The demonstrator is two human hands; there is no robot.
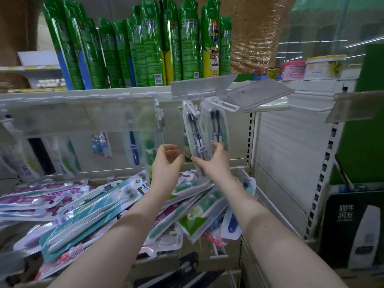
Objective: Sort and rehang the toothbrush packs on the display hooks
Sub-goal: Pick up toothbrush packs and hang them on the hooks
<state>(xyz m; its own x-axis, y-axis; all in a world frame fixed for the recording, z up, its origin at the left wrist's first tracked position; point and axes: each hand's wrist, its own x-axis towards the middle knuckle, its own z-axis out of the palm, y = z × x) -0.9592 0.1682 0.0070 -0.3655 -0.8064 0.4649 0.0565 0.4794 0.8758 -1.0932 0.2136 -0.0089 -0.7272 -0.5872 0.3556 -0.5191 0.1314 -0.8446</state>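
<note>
The right grip [216,161] is closed around the lower end of a toothbrush pack [194,129] holding two dark-bristled brushes; the pack hangs tilted from a white hook [192,107] under the shelf edge, just beside a second hanging pack [217,125]. The left grip [167,163] is raised just to the left with fingers curled, and I cannot tell whether it holds anything. Below both arms, a heap of loose packs [93,208] lies on the lower shelf, and green spray cans [145,48] stand on the shelf above.
</note>
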